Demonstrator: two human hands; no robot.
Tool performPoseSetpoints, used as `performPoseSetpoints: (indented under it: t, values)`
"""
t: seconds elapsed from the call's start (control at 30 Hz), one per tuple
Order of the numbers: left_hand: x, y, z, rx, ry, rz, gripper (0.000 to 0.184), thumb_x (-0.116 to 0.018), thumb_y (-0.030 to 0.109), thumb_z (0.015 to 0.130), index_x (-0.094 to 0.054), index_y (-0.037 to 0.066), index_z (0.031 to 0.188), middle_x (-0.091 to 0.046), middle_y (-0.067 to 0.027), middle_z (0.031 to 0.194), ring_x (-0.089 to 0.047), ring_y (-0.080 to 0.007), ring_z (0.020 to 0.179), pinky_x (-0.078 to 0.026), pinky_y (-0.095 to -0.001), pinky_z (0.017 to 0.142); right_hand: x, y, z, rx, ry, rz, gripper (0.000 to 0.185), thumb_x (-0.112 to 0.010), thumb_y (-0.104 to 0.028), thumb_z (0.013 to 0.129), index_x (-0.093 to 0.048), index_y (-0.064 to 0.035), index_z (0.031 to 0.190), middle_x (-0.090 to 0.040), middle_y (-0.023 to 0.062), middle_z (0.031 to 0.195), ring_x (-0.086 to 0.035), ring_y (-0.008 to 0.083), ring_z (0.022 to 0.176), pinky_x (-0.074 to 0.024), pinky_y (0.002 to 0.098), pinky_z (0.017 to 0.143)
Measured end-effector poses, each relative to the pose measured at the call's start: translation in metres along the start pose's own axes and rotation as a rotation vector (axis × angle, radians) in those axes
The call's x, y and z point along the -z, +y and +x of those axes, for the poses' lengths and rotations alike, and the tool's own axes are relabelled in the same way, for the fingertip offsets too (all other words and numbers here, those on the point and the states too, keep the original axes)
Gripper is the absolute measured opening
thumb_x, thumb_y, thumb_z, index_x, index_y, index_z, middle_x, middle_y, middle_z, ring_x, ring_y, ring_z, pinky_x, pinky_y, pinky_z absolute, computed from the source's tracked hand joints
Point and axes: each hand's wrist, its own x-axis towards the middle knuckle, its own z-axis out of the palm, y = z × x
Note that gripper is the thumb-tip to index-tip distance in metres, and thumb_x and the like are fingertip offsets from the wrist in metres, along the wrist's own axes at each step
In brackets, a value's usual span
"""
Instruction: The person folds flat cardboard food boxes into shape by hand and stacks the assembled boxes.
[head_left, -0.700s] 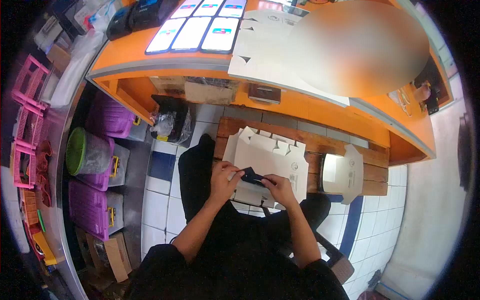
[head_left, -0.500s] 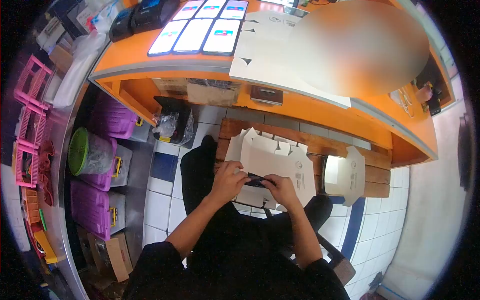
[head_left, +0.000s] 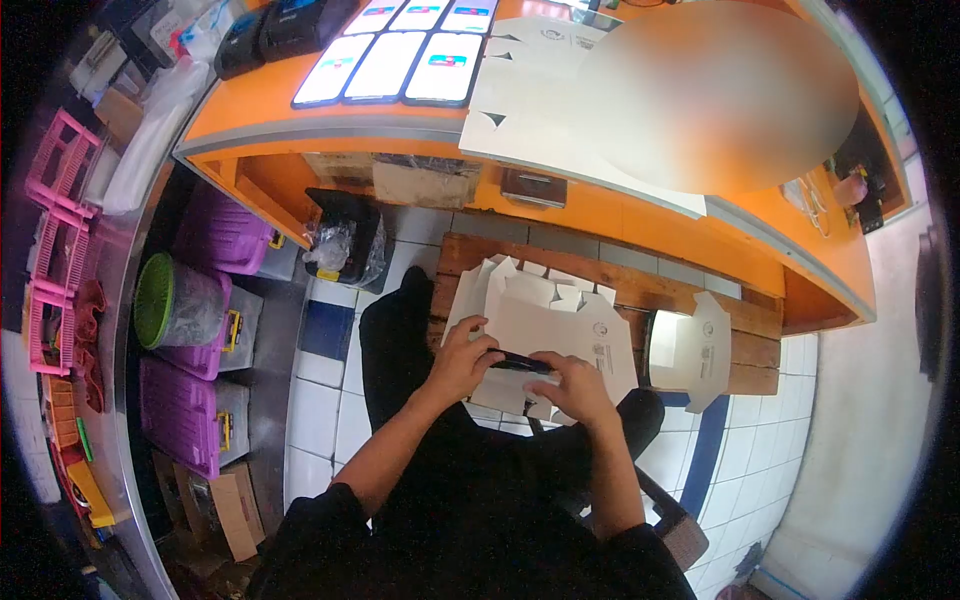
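A small dark strip-like item (head_left: 521, 363) stretches between my two hands, above white cardboard sheets (head_left: 545, 325) stacked on a wooden bench (head_left: 755, 350). Its left end is gripped by my left hand (head_left: 463, 362), the fingers closed around it. My right hand (head_left: 577, 386) pinches the other end between thumb and fingers. Flaps and slots show along the far edge of the sheets. To the right on the bench stands a partly folded white box (head_left: 672, 350) with its lid flap open.
An orange counter (head_left: 400, 135) spans the front, bearing several lit phones (head_left: 438, 68) and more white cardboard (head_left: 530, 95). Purple-lidded bins (head_left: 180, 415) and a green-rimmed basket (head_left: 155, 300) stand at left. A chair armrest (head_left: 684, 541) is at lower right.
The dark item looks straighter and flatter between my hands. My right hand has shifted slightly right, its fingers more spread. The top sheet extends slightly farther right than in the oldest frame.
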Motion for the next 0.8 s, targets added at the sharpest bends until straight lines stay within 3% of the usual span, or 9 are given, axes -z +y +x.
performPoseSetpoints:
  t: [0.07,0.17,0.3,0.37,0.47,0.6,0.67,0.8]
  values:
    - [-0.004,-0.01,-0.002,0.148,0.009,-0.234,0.021,-0.076,0.02,0.089,-0.071,0.001,0.098,-0.05,-0.0184,0.135,-0.057,-0.0355,0.118,-0.049,-0.0441,0.098,0.007,0.008,-0.014,0.058,0.162,-0.306,0.019,-0.074,-0.028,0.086,-0.076,-0.0138,0.099,-0.075,0.0082,0.091,-0.07,0.0297,0.096,-0.0506,0.0481,0.084]
    - [-0.014,-0.017,-0.005,0.281,0.074,-0.368,0.017,-0.075,0.018,0.089,-0.07,0.003,0.098,-0.051,-0.0183,0.133,-0.06,-0.0335,0.111,-0.051,-0.0404,0.092,0.019,0.013,-0.022,0.012,0.28,-0.426,0.018,-0.078,-0.018,0.078,-0.077,-0.013,0.094,-0.075,0.0067,0.087,-0.069,0.0271,0.094,-0.0478,0.0428,0.086]
    - [-0.022,0.003,-0.001,0.302,0.215,-0.295,0.018,-0.073,0.018,0.092,-0.07,0.001,0.097,-0.051,-0.0178,0.134,-0.059,-0.0302,0.114,-0.053,-0.0414,0.089,0.016,0.007,-0.014,0.125,0.466,-0.568,0.017,-0.078,-0.016,0.075,-0.076,-0.0132,0.091,-0.073,0.0068,0.083,-0.068,0.0266,0.085,-0.0462,0.0415,0.085]
    - [-0.017,0.015,0.004,0.193,0.204,-0.203,0.018,-0.074,0.018,0.091,-0.07,0.001,0.095,-0.052,-0.0183,0.131,-0.059,-0.0312,0.113,-0.052,-0.0426,0.091,0.011,0.005,-0.008,0.116,0.606,-0.544,0.011,-0.078,-0.016,0.074,-0.074,-0.0118,0.084,-0.071,0.0071,0.077,-0.068,0.0262,0.08,-0.045,0.0417,0.086]
    - [-0.016,0.027,0.007,0.056,0.101,-0.134,0.017,-0.075,0.016,0.089,-0.07,0.001,0.093,-0.054,-0.0184,0.128,-0.058,-0.0322,0.111,-0.05,-0.0439,0.093,0.012,-0.004,-0.005,0.129,0.533,-0.605,0.01,-0.078,-0.015,0.074,-0.072,-0.0117,0.081,-0.071,0.0071,0.075,-0.067,0.0249,0.077,-0.0446,0.0445,0.086]
    - [-0.011,0.04,0.009,0.024,0.038,-0.082,0.015,-0.075,0.015,0.086,-0.071,0.002,0.092,-0.055,-0.0169,0.127,-0.058,-0.0335,0.111,-0.048,-0.0442,0.096,0.005,-0.004,0.0,0.173,0.467,-0.736,0.009,-0.078,-0.014,0.073,-0.072,-0.0127,0.08,-0.071,0.0064,0.073,-0.067,0.0227,0.077,-0.044,0.0463,0.091]
    - [-0.011,0.042,0.008,-0.011,-0.012,-0.076,0.014,-0.073,0.016,0.089,-0.071,0.003,0.095,-0.056,-0.0131,0.125,-0.053,-0.0342,0.12,-0.051,-0.0434,0.093,0.004,-0.003,-0.001,0.274,0.282,-0.843,0.005,-0.071,-0.018,0.08,-0.071,-0.0141,0.083,-0.071,0.0045,0.073,-0.067,0.0229,0.085,-0.041,0.0519,0.1]
    - [-0.017,0.024,0.008,-0.013,0.033,-0.114,0.014,-0.076,0.014,0.085,-0.072,0.003,0.092,-0.058,-0.0136,0.125,-0.058,-0.0333,0.113,-0.046,-0.0433,0.101,0.005,-0.008,-0.005,0.436,0.415,-0.767,0.016,-0.075,-0.019,0.079,-0.07,-0.0134,0.093,-0.072,0.0064,0.083,-0.065,0.0249,0.099,-0.0372,0.0567,0.105]
